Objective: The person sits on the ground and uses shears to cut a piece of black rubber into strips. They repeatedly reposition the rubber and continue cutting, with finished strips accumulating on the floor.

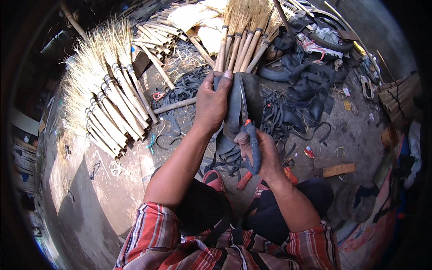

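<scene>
My left hand grips the upper left edge of a black rubber piece, thumb on top, and holds it up in front of me. The rubber looks like a cut, curved section of inner tube. Around the dark wrapped handle of a pair of scissors, the fingers of my right hand are closed. The narrow blades point away from me and lie along the middle of the rubber. How far they cut into it I cannot tell. Below the rubber lie loose black rubber strips.
Straw brooms with pale handles lie in a row at left; more brooms stand beyond my hands. Bare poles are stacked at the back. Black rubber scraps are heaped at right, near a wooden block. A red-handled tool lies between my feet.
</scene>
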{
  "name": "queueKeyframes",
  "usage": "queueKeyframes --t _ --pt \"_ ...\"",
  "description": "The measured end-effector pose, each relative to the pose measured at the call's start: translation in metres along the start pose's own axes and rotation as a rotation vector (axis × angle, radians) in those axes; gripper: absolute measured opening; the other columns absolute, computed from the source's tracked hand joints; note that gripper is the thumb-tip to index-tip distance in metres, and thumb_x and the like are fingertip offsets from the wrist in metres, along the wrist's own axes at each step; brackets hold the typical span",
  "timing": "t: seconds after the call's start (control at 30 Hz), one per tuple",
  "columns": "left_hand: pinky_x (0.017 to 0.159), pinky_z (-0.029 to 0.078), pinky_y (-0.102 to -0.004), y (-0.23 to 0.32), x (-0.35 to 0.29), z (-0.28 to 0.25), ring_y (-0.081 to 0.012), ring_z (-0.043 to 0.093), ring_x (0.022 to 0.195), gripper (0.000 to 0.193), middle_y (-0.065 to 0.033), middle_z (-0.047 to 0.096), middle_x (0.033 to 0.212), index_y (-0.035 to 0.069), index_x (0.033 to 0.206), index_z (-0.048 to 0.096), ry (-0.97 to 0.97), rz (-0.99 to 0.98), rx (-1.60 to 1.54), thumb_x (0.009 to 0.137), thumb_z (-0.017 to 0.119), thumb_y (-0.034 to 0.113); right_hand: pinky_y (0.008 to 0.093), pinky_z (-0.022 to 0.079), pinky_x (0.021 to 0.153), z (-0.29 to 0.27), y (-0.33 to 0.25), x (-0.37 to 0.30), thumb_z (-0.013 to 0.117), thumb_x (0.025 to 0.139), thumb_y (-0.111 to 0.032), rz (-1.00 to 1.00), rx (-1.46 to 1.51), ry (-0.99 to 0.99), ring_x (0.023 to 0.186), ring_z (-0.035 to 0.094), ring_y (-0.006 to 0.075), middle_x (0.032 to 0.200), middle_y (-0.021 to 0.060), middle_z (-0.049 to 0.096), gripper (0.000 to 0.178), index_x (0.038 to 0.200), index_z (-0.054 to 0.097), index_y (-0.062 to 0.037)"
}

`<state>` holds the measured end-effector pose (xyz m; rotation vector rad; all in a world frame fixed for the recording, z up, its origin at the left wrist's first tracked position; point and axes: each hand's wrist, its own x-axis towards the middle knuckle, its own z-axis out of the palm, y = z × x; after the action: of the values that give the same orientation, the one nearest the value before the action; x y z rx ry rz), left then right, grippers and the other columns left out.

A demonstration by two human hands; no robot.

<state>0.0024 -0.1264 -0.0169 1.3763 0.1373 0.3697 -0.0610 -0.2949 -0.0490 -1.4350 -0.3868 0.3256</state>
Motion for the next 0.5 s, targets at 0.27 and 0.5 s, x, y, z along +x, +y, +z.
queueKeyframes --t 0.27,0.5 --pt "0.063 0.044 -0.0205 -0.005 -0.010 0.010 -0.0024 0.052 0.070 0.029 0.0037 0.062 0.081 0.006 0.102 0.063 -0.116 -0.018 0.054 0.104 0.066 0.035 0.0203 0.038 0.052 -0.014 -0.001 -0.001 0.068 0.101 -0.045 0.022 -0.001 0.049 0.059 0.048 0.0043 0.069 -0.0038 0.051 0.041 0.095 0.065 -0.0051" --pt "0.064 0.045 -0.0211 -0.008 -0.008 0.009 -0.0032 0.052 0.071 0.030 0.0032 0.062 0.081 0.005 0.103 0.063 -0.117 -0.032 0.067 0.104 0.066 0.035 0.0207 0.038 0.049 -0.016 0.004 -0.002 0.067 0.101 -0.046 0.109 -0.108 0.084 0.055 0.048 0.0040 0.064 -0.0048 0.049 0.041 0.091 0.065 -0.0056"
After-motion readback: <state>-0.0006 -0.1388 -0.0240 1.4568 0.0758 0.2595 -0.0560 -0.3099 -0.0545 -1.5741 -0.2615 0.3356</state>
